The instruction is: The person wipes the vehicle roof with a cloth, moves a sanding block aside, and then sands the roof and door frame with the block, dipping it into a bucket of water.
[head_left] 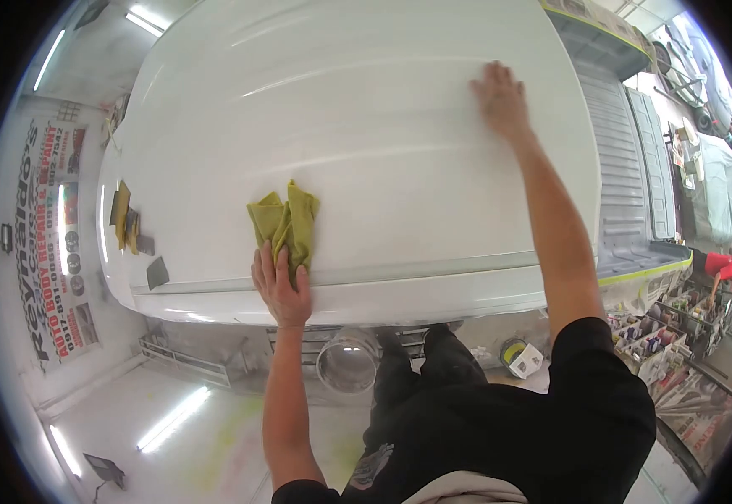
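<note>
My left hand [280, 292] is at the near edge of the white vehicle roof [399, 202], its fingers and thumb gripping the lower end of a crumpled yellow-green cloth [283, 220]. The cloth lies folded on the painted surface, spreading away from my fingers. Far out over the roof, my right hand [503, 102] lies palm down with fingers stretched and slightly apart, holding nothing. Towards the roof's left end are a few yellow and dark sheets [124, 220], with a dark grey square piece [157, 273] close by; they look like sandpaper.
A grey ribbed truck bed [623, 160] adjoins the roof on the right. Below the near edge stand a clear round bucket [347, 365] and a roll of tape [514, 351]. A rack of bottles and cans [655, 340] is at lower right. A lettered banner [51, 239] hangs left.
</note>
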`<state>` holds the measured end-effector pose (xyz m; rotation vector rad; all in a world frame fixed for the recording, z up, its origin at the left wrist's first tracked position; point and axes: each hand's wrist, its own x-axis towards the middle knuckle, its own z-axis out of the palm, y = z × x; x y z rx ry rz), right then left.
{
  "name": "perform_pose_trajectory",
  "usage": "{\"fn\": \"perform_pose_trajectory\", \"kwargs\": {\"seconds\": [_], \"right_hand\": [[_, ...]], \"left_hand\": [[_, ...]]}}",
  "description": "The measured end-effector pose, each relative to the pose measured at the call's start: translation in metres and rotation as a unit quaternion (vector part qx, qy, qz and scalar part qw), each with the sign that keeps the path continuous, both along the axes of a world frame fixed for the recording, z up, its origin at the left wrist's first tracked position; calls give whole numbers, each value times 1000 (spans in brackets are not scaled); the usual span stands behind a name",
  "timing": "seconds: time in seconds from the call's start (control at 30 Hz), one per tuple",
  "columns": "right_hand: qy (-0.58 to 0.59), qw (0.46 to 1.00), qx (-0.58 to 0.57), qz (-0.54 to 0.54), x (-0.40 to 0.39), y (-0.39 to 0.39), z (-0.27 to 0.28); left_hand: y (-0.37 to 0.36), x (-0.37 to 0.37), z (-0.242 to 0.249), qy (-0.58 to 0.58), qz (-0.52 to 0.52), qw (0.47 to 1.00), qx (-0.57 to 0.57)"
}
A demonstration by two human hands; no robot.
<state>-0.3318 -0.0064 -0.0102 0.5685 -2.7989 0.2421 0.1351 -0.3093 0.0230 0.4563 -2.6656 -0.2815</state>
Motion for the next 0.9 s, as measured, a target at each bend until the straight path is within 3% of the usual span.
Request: {"fn": "perform_pose_trajectory", "kwargs": {"seconds": [0.07, 0.13, 0.23, 0.3, 0.43, 0.5, 0.53, 0.57, 0.63, 0.67, 0.73, 0.83, 0.9], "right_hand": [[-14, 999, -4, -40, -11, -7, -4], [-52, 998, 8, 26, 14, -57, -2], [-22, 987, -49, 150, 87, -163, -2], [-66, 970, -5, 234, 132, -221, 22], [-101, 943, -80, 308, 156, -240, 35], [-111, 946, -36, 304, 135, -213, 38], [-57, 967, -19, 246, 116, -195, 22], [-25, 974, -81, 209, 91, -169, 3], [24, 991, -33, 127, 33, -112, -7], [-7, 997, 38, 71, 18, -86, 15], [37, 999, 1, 30, -25, -39, -6], [-40, 998, 29, -38, -32, -55, 19], [17, 999, 28, 27, -29, -103, -8]], "left_hand": [[1, 1, 1, -12, 5, 1000, -2], [2, -1, 3, -17, 7, 1000, -2], [3, 0, 5, -19, 11, 1000, 0], [3, -1, 4, -21, 9, 1000, -1], [3, 0, 3, -16, 10, 1000, 4], [2, 0, 1, -2, 7, 1000, 7], [3, 0, 0, -7, 8, 1000, 5], [2, 1, 0, -12, 10, 1000, 4], [2, 3, 0, -16, 15, 1000, 5], [3, 3, 1, -14, 15, 1000, 7], [1, -1, 1, -10, 12, 1000, 9], [0, -1, 2, -13, 10, 1000, 18], [2, 1, 4, -23, 16, 999, 17]]}}
